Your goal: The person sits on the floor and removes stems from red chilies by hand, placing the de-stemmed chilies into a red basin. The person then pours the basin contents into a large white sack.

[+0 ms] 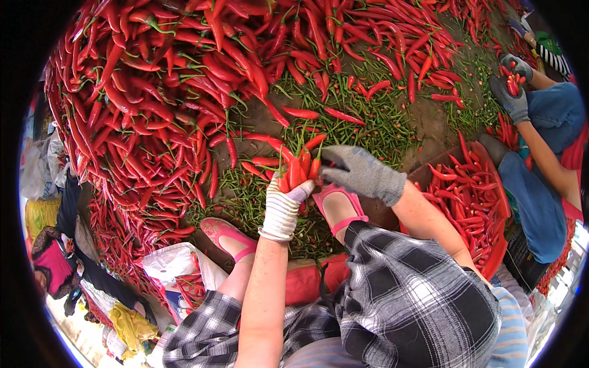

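Observation:
My left hand (283, 209), in a white striped glove, grips a bunch of red chili peppers (297, 170) whose green stems point up and away from me. My right hand (363, 172), in a grey knit glove, is beside the bunch with its fingers bent at the rightmost pepper; whether they pinch a stem or pepper cannot be told. A large heap of red chili peppers with stems (152, 101) rises ahead and to the left. Loose green stems (368, 122) lie on the ground beyond my hands and around my feet.
A red plastic basin (499, 193) holding red peppers stands to my right. Beyond it a co-worker in grey gloves (513, 103) holds several peppers. Near my left shoe (230, 237) is a white bag (170, 262) with peppers. Another person (55, 262) is at the far left.

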A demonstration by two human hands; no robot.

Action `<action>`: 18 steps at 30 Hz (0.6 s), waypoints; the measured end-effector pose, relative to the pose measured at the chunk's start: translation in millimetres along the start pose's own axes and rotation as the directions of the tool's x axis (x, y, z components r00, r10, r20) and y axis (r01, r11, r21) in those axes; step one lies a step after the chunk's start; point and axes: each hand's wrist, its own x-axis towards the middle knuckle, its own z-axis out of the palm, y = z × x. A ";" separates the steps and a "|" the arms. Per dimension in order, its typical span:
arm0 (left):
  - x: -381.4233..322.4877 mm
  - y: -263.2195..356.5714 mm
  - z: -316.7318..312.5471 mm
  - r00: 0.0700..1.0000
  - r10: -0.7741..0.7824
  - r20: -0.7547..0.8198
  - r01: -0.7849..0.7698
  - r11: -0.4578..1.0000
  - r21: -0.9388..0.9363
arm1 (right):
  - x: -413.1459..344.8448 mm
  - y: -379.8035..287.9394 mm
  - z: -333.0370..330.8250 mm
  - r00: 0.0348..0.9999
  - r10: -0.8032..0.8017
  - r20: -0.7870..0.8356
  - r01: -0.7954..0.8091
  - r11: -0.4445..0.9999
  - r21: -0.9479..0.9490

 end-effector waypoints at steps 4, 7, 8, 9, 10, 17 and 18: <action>-28.1 25.3 -9.5 0.991 0.003 -0.135 0.026 0.977 0.211 | 31.1 6.9 -19.9 0.916 -0.088 -0.391 -0.178 0.786 -0.593; -85.2 51.0 -16.4 0.944 0.185 -0.273 -0.161 0.981 0.106 | 69.2 18.0 -19.1 0.971 -0.038 -0.234 -0.164 0.605 -0.779; -111.1 66.6 -27.3 0.894 0.277 -0.353 -0.203 0.951 0.232 | 78.0 20.9 -16.3 0.981 0.025 -0.194 -0.179 0.516 -0.837; -142.3 86.7 -43.2 0.835 0.384 -0.393 -0.251 0.903 0.349 | 78.5 25.2 -18.1 0.980 0.000 -0.200 -0.169 0.534 -0.829; -174.9 110.7 -65.3 0.753 0.521 -0.401 -0.254 0.793 0.553 | 75.4 28.3 -17.0 0.924 -0.301 -0.237 -0.055 0.508 -0.860; -414.3 125.1 -222.9 0.072 0.686 -0.724 0.017 0.725 0.688 | 35.0 65.2 -20.7 0.944 -0.132 -0.302 -0.079 0.799 -0.596; -421.3 96.0 -251.6 -0.011 0.669 -0.743 0.053 0.742 0.668 | 30.4 69.2 -18.4 0.958 -0.056 -0.282 -0.106 0.843 -0.527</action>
